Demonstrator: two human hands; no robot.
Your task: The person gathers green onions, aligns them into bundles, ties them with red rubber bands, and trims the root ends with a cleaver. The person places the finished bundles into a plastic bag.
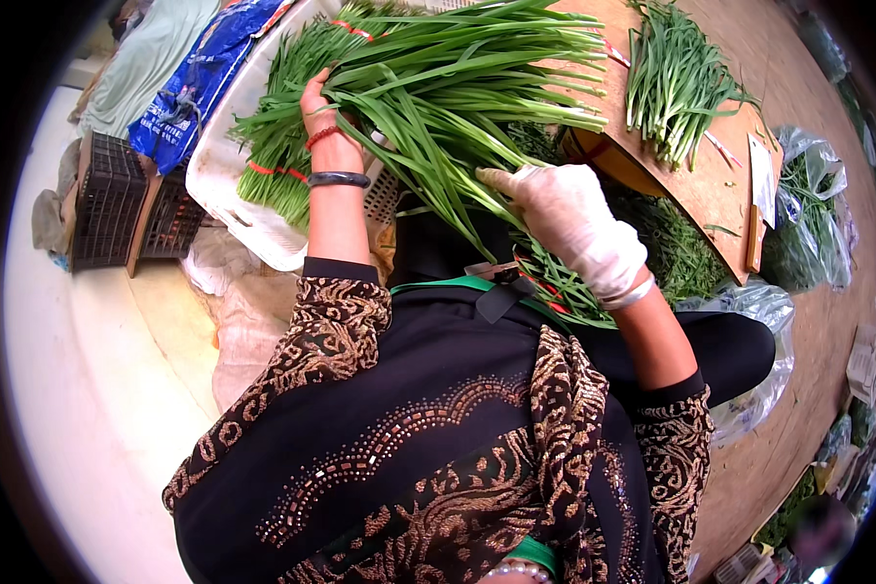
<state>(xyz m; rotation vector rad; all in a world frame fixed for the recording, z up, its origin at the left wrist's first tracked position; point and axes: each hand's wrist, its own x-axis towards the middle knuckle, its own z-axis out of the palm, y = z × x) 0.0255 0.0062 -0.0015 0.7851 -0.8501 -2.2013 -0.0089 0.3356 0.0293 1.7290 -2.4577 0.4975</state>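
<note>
My bare left hand [320, 104], with a red beaded bracelet and a dark bangle at the wrist, holds a large loose bunch of garlic chives [460, 73]. The leaves fan over that hand, and the pale stem ends point right. In a white glove, my right hand [573, 208] grips several stalks at the bunch's lower side, its index finger lying along them. Behind the left hand, a white plastic crate [223, 171] contains chive bundles [281, 182] tied with red bands. The bunch covers part of that crate.
A wooden board [701, 197] at right carries another chive pile [679, 95] and a cleaver [759, 190] near its edge. Plastic bags [807, 219] of greens stand beyond it. Loose greens [671, 248] lie below the board. Black crates [109, 197] stand at left.
</note>
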